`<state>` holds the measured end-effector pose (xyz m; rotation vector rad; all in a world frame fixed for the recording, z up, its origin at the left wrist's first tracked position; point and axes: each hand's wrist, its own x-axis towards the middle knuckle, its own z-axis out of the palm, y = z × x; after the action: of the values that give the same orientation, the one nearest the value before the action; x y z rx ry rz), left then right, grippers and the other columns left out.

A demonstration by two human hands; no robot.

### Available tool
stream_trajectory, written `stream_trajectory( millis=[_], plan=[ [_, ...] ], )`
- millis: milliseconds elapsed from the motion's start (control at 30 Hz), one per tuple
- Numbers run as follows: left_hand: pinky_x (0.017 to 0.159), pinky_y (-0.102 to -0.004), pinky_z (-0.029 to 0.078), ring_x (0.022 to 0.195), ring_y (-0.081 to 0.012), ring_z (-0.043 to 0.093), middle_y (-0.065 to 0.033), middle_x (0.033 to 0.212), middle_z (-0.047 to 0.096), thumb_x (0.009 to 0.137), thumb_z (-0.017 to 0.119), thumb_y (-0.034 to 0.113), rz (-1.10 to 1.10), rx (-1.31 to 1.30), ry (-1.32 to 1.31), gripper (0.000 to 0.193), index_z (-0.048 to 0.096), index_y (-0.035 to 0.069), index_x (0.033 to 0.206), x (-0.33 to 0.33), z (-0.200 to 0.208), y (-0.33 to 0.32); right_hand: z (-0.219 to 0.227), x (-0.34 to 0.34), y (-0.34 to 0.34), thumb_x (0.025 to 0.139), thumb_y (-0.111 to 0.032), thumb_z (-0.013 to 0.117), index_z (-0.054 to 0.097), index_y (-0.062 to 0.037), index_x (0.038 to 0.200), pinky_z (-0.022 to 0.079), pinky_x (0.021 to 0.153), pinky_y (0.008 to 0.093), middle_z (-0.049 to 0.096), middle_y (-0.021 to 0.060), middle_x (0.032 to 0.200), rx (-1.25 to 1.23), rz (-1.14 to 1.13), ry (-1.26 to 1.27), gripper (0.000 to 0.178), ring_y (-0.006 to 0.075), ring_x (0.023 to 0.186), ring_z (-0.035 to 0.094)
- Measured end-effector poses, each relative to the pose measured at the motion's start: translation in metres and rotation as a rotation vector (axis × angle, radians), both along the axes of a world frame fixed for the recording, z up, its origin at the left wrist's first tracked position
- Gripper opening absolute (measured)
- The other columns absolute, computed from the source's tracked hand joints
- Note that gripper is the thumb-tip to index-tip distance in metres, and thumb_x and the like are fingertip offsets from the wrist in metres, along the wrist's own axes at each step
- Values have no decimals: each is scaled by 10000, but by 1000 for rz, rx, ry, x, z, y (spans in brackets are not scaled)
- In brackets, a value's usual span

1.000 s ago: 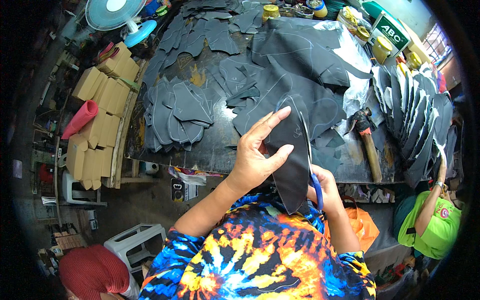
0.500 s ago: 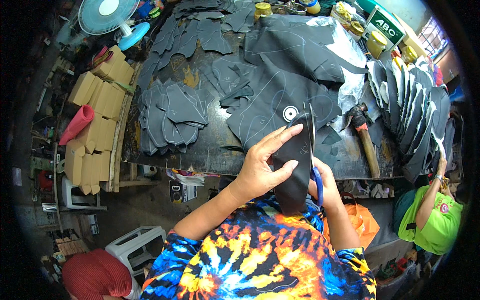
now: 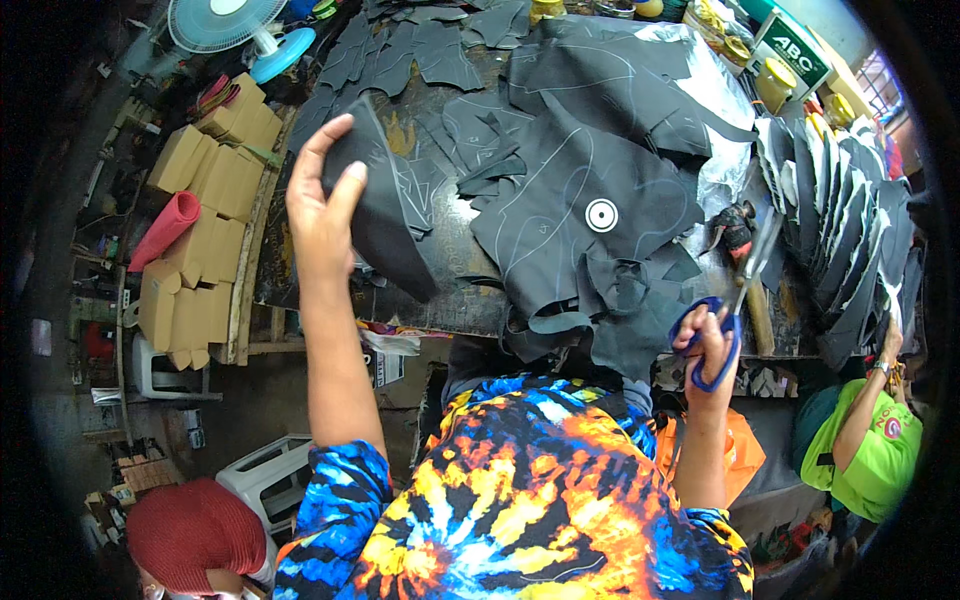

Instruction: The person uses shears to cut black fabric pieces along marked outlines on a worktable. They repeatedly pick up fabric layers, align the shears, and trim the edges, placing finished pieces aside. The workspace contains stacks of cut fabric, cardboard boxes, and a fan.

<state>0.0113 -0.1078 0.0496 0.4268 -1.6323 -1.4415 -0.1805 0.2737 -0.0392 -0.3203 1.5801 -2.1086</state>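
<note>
My left hand (image 3: pixel 325 220) grips a cut black leather piece (image 3: pixel 372 205) by its left edge, thumb and fingers on it. The piece is tilted above a stack of similar cut pieces (image 3: pixel 416 190) at the table's left and hides most of them. In my right hand (image 3: pixel 712 375), scissors with blue handles (image 3: pixel 762 250) point up and away, past the table's near edge. Their blades look almost closed and somewhat blurred. Between my hands lies a black leather sheet (image 3: pixel 560 210) with pale drawn outlines. A white disc with black rings (image 3: pixel 602 215) rests on it, and offcuts (image 3: pixel 620 285) bunch at its near side.
A hammer (image 3: pixel 760 320) lies right, beside the scissors. Behind it stands a row of dark, white-edged pieces (image 3: pixel 830 220), with a co-worker in green (image 3: pixel 870 440) below. More leather (image 3: pixel 610 85) and jars (image 3: pixel 775 85) sit farther back. Cardboard boxes (image 3: pixel 205 215) line the left.
My left hand has carried the leather piece from the middle to the left stack. My right hand has moved the scissors rightward, away from the leather. Offcuts now show at the sheet's near edge.
</note>
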Motion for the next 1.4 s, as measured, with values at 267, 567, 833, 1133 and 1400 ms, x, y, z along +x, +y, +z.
stream_trajectory(
  millis=[267,567,833,1133,1400],
  plan=[
    [860,-300,537,1004,-146,682,-56,1085,734,874,766,117,92,-325,-535,316,696,70,1179,-19,-57,9,0,18,-9,939,-339,713,563,-32,970,457,679,275,586,58,839,22,238,-36,343,134,735,564],
    [867,-346,531,1023,-192,660,-158,1134,708,784,869,303,-386,-283,-891,592,659,-14,1237,-80,-88,17,-8,38,-22,914,-192,769,587,-73,905,394,638,224,549,-44,804,129,627,20,217,47,709,475],
    [684,-269,565,934,-78,643,-36,1189,649,941,749,128,-705,365,-437,481,534,86,1368,-93,-56,46,0,32,-17,862,-289,819,594,-40,879,436,661,303,552,19,776,197,1017,90,336,108,743,524],
    [1120,-327,374,1421,-206,365,-156,1672,206,927,617,-76,-187,129,117,899,103,67,1651,-100,-23,110,-8,47,-32,874,-454,765,568,-39,1060,501,790,313,603,51,938,69,792,34,496,157,871,593],
    [991,-296,522,1212,-148,535,-82,1543,360,922,593,-137,-83,-75,20,919,118,139,1658,-94,-52,137,-4,41,-25,882,-468,744,548,-30,1090,487,831,308,580,54,962,80,598,61,523,144,897,569]
  ],
)
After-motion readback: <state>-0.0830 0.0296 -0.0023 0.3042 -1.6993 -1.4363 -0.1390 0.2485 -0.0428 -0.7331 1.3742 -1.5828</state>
